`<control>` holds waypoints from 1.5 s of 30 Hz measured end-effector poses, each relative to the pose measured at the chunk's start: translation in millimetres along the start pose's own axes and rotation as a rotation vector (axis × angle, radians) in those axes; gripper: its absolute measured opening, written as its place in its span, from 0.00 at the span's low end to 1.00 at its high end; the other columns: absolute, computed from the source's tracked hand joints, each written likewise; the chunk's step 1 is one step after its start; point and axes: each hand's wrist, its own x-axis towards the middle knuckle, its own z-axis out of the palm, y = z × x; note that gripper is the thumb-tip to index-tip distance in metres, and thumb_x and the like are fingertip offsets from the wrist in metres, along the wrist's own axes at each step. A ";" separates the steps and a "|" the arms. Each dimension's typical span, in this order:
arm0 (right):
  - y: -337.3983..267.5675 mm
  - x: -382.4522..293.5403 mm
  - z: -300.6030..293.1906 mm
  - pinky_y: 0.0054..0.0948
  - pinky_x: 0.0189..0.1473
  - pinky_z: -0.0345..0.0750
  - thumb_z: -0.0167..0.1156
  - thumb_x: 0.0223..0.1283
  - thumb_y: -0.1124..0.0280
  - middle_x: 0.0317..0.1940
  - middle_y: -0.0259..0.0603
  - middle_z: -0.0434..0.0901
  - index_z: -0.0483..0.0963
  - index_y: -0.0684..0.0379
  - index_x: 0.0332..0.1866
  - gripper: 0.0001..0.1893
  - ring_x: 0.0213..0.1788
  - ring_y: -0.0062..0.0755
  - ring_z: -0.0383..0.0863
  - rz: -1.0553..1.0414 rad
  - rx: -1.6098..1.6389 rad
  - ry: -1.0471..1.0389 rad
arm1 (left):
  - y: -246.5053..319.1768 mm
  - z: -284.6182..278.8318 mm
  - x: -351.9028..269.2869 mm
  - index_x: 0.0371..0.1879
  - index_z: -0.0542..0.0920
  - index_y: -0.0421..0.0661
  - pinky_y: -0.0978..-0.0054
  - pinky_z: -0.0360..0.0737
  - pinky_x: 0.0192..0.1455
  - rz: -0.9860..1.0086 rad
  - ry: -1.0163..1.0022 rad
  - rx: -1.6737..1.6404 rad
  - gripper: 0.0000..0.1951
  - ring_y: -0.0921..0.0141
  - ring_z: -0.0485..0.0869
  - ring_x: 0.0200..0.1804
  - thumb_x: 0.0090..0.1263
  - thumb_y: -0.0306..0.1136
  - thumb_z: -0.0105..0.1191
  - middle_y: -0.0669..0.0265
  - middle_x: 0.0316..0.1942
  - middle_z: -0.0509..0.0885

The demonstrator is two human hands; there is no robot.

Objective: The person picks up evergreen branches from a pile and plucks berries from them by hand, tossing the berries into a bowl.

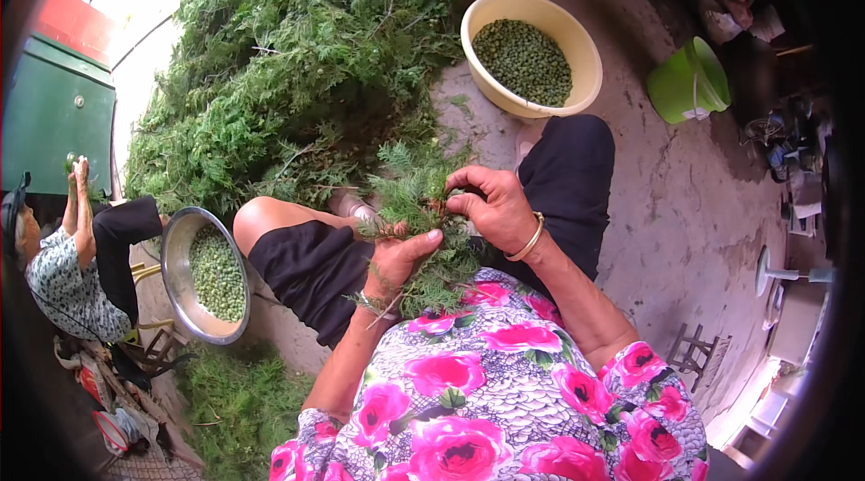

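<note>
My left hand (399, 261) is closed around a leafy conifer branch (432, 271), its thumb lying across the stems. Just right of it and higher, my right hand (490, 204) has thumb and forefinger pinched at the foliage; whether a cone is between the fingertips cannot be told. The sprays spread over my lap. Beyond my knees a cream plastic basin (588, 65) holds many small green cones (524, 62). Left of my knee, a metal basin (172, 278) holds more green cones (216, 271).
A large heap of cut conifer branches (290, 62) lies ahead, with a smaller pile (243, 413) at lower left. Another person (81, 278) sits at the left, hands raised. A green bucket (682, 82) and a small wooden stool (696, 352) are on the right.
</note>
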 end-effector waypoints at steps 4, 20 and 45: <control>0.2 4.5 -5.6 0.21 0.27 0.73 0.59 0.50 0.83 0.23 0.32 0.79 0.77 0.66 0.34 0.06 0.24 0.17 0.75 -0.173 -0.136 0.028 | 0.5 -3.1 1.0 0.49 0.75 0.38 0.76 0.79 0.46 -0.041 0.019 0.023 0.19 0.73 0.81 0.41 0.57 0.21 0.59 0.65 0.42 0.81; -9.8 -20.1 -0.4 0.20 0.29 0.73 0.72 0.43 0.73 0.27 0.33 0.76 0.73 0.66 0.38 0.17 0.27 0.15 0.73 0.233 0.247 -0.013 | -2.2 -15.6 -0.6 0.52 0.73 0.35 0.70 0.79 0.51 -0.007 -0.014 -0.073 0.20 0.68 0.82 0.44 0.59 0.24 0.54 0.60 0.46 0.81; 5.8 8.3 -86.1 0.16 0.23 0.68 0.58 0.56 0.82 0.26 0.38 0.75 0.71 0.63 0.32 0.04 0.24 0.20 0.71 0.114 0.751 0.537 | 7.9 9.0 -19.5 0.47 0.76 0.37 0.76 0.78 0.45 0.151 0.092 0.156 0.18 0.74 0.80 0.42 0.56 0.19 0.60 0.66 0.43 0.81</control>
